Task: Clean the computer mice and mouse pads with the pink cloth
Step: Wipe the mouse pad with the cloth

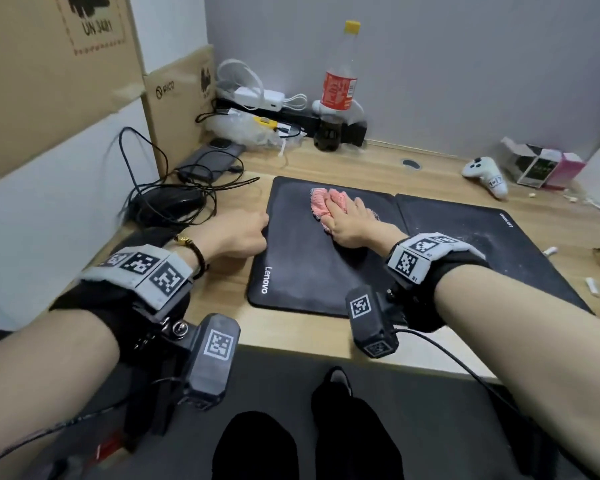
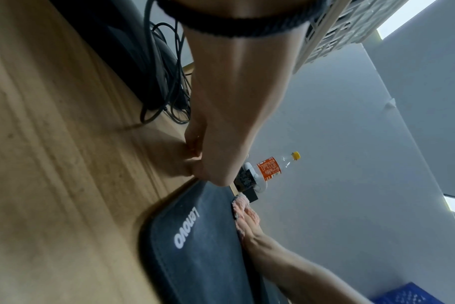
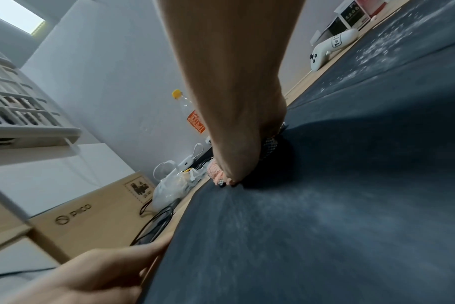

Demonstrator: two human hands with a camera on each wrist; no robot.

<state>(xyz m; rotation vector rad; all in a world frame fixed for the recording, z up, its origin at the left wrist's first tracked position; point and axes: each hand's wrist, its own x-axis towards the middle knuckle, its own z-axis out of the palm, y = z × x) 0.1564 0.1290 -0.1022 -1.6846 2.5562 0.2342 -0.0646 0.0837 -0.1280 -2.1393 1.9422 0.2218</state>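
A black Lenovo mouse pad (image 1: 302,258) (image 2: 203,246) (image 3: 299,226) lies on the wooden desk. On its far part, my right hand (image 1: 349,221) (image 2: 249,224) (image 3: 237,144) presses the pink cloth (image 1: 317,202) (image 2: 240,202) (image 3: 216,171) flat with straight fingers. My left hand (image 1: 243,233) (image 2: 208,156) (image 3: 104,267) grips this pad's left edge with curled fingers. A second black pad (image 1: 482,237) (image 3: 377,61), speckled with white dust, adjoins it on the right. One black mouse (image 1: 174,206) sits in tangled cables at the left.
A cola bottle (image 1: 338,88) stands at the back wall beside chargers and a plastic bag (image 1: 250,129). Cardboard boxes (image 1: 177,109) line the left side. A white controller (image 1: 482,171) and small boxes (image 1: 537,164) lie at the far right. White crumbs dot the desk's right side.
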